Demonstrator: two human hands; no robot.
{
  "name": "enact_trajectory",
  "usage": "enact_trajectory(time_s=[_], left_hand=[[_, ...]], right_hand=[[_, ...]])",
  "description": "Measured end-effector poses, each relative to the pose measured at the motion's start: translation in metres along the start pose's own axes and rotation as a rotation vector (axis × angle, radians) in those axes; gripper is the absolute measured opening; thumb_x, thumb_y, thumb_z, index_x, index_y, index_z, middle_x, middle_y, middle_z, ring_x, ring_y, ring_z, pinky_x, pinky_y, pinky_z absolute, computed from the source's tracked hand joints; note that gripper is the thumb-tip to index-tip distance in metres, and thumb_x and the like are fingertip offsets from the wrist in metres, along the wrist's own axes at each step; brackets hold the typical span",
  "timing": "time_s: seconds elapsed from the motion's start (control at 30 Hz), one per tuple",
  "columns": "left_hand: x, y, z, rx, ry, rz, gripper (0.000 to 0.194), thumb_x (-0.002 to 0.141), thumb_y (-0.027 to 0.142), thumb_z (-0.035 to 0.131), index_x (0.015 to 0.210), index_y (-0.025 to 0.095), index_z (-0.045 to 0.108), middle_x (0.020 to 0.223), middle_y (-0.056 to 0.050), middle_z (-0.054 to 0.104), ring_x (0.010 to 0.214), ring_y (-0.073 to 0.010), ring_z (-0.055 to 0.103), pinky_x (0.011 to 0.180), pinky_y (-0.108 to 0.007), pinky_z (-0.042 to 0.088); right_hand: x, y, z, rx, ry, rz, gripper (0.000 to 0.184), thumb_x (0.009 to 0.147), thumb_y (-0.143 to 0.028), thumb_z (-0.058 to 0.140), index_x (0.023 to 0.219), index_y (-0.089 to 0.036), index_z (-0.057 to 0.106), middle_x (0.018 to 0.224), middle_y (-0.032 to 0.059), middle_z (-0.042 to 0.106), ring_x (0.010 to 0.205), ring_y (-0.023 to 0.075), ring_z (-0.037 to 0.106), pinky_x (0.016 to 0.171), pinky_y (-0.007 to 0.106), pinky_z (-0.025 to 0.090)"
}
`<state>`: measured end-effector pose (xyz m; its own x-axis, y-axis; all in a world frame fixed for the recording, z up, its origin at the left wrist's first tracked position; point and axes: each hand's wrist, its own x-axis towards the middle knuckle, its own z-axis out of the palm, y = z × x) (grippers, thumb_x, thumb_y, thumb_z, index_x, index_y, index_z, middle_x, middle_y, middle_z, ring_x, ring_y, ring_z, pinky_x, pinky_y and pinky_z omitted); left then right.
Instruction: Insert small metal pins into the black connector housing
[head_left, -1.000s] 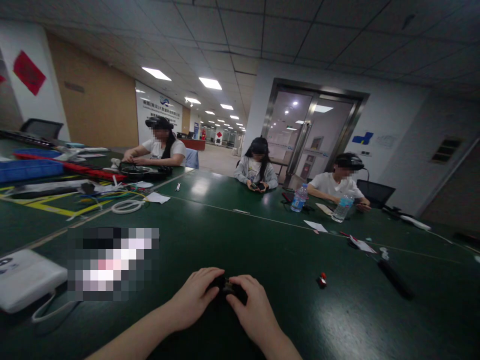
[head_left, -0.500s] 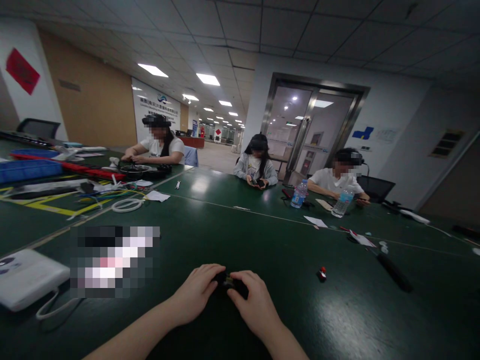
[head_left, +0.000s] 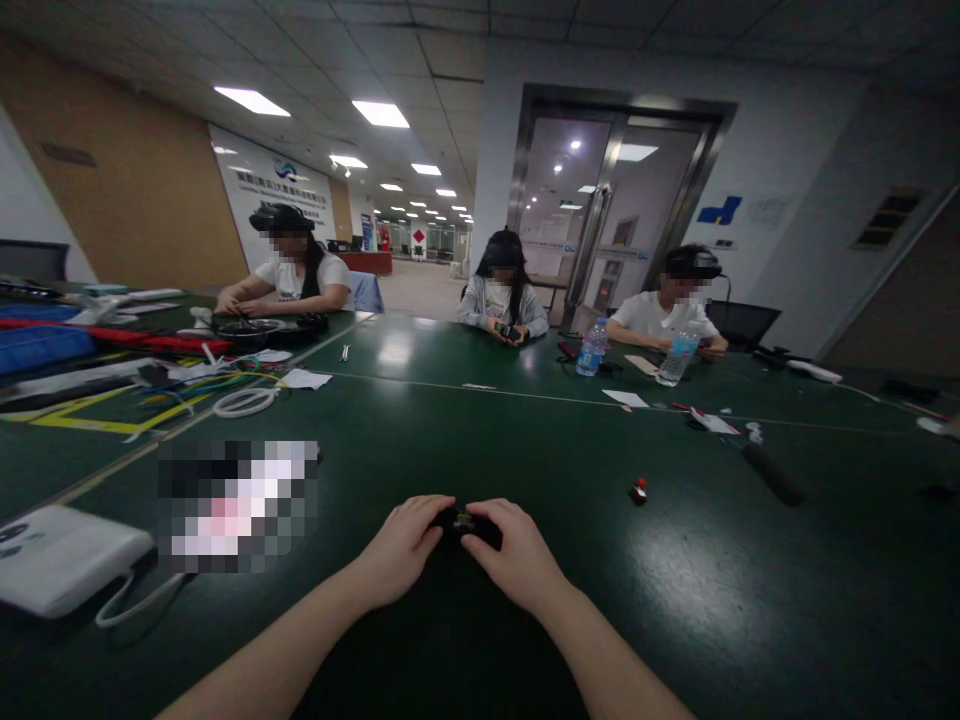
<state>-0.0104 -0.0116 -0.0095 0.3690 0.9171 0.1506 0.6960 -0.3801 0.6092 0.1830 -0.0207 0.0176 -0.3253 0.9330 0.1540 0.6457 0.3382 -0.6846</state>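
Observation:
Between my two hands, on the dark green table (head_left: 555,450), is a small black object (head_left: 463,525) with a yellowish patch at its middle. Most of it is covered by my fingers, so I cannot make out its kind. My left hand (head_left: 405,545) grips its left end, fingers on top and thumb at the near side. At the right end, my right hand (head_left: 517,550) holds it in the same manner. A small red and black item (head_left: 638,491) lies apart, to the right of my hands.
A white box-shaped device (head_left: 67,560) with a cable is at the left, beside a blurred-out object (head_left: 240,505). Two water bottles (head_left: 592,348), papers and a black-handled tool (head_left: 772,473) lie farther off. Several people sit across the table. Loose cables (head_left: 244,403) and a blue tray (head_left: 45,345) are at left.
The view has tilted down and shifted slightly, so the surroundings sit higher in the picture. My hands keep their hold on the black object, with little change of grip.

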Motion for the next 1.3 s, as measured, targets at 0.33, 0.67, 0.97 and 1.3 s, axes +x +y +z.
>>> enact_trajectory(time_s=[0.33, 0.67, 0.97, 1.3], left_hand=[[0.0025, -0.0024, 0.0008, 0.041, -0.007, 0.021, 0.035, 0.086, 0.022, 0.037, 0.12, 0.023, 0.045, 0.121, -0.003, 0.052, 0.114, -0.0189, 0.042, 0.098, -0.036, 0.031], [0.0023, -0.0006, -0.0006, 0.073, -0.018, 0.03, 0.036, 0.086, 0.025, 0.04, 0.122, 0.021, 0.043, 0.123, -0.005, 0.05, 0.115, -0.0207, 0.041, 0.097, -0.038, 0.031], [0.0026, 0.0036, -0.0023, 0.087, -0.034, 0.022, 0.036, 0.086, 0.022, 0.04, 0.121, 0.02, 0.044, 0.122, -0.005, 0.051, 0.114, -0.0198, 0.042, 0.098, -0.039, 0.032], [0.0005, 0.0057, -0.0033, 0.076, -0.035, 0.033, 0.035, 0.085, 0.022, 0.042, 0.119, 0.024, 0.046, 0.122, -0.003, 0.052, 0.115, -0.0195, 0.043, 0.098, -0.039, 0.033]], right_hand=[[0.0023, 0.0045, 0.0023, -0.014, -0.016, -0.061, 0.032, 0.079, -0.035, 0.05, 0.108, -0.023, 0.055, 0.108, 0.0041, 0.058, 0.103, 0.0184, 0.051, 0.091, 0.037, 0.036], [0.0035, 0.0052, 0.0017, -0.023, -0.053, -0.031, 0.034, 0.079, -0.031, 0.052, 0.112, -0.025, 0.053, 0.11, 0.0013, 0.059, 0.106, 0.0184, 0.049, 0.091, 0.038, 0.035], [0.004, 0.0055, 0.0026, -0.024, -0.027, -0.064, 0.034, 0.076, -0.03, 0.056, 0.11, -0.024, 0.055, 0.109, 0.0026, 0.059, 0.104, 0.0198, 0.049, 0.091, 0.04, 0.036], [0.0006, 0.0006, 0.0034, -0.079, -0.002, -0.164, 0.028, 0.078, -0.024, 0.054, 0.106, -0.025, 0.058, 0.102, 0.0035, 0.058, 0.098, 0.0193, 0.049, 0.085, 0.039, 0.041]])
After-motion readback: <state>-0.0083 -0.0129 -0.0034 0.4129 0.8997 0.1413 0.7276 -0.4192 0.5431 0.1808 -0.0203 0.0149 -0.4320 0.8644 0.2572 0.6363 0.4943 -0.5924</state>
